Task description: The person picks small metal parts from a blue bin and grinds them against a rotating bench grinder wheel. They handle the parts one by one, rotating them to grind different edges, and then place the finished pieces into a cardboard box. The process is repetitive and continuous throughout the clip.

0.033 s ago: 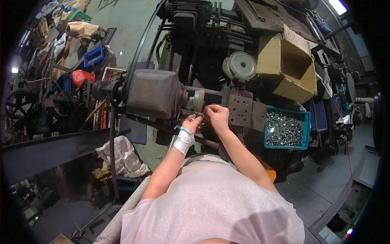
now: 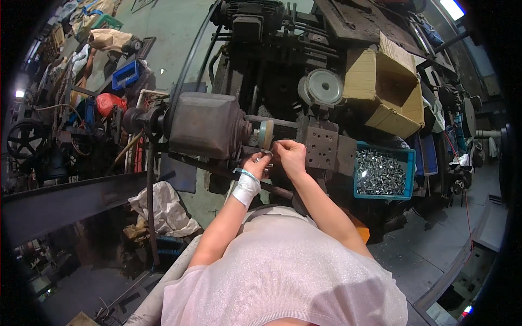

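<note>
My left hand [image 2: 255, 164], with a white wrap and a pale blue band at the wrist, is curled just below a round grinding or polishing wheel [image 2: 266, 134] on the machine spindle. Small shiny metal shows at its fingers, too small to name. Beside it, my right hand [image 2: 292, 157] is closed in a pinch, its fingertips meeting those of the left close to the wheel's lower edge. Whatever the right fingers pinch is mostly hidden. To the right, a teal bin [image 2: 411, 173] holds many small shiny metal parts [image 2: 380, 171].
The dark motor housing [image 2: 204, 125] sits left of the wheel. Right of my hands is a steel block with holes [image 2: 322, 148], with a round metal disc [image 2: 324, 87] behind it. An open cardboard box [image 2: 361, 76] stands at the back right. A white sack [image 2: 166, 209] lies at the left.
</note>
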